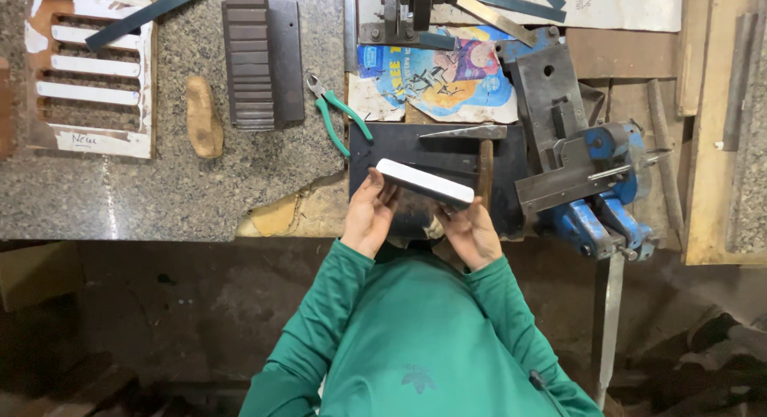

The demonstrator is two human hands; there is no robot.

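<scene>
Both hands, left (369, 213) and right (471, 229), grip a white bar (425, 183) by its ends, holding it tilted above a dark plate (399, 145) on the surface (176, 193); green pliers (339, 113) and a blue vise (607, 177) lie nearby.

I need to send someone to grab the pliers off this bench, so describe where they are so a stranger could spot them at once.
Start at the speckled granite slab on the left of the bench. At its right edge, beside the dark ridged block, lie the pliers. They are the only tool with bright green handles, spread open toward the dark mat.
</scene>
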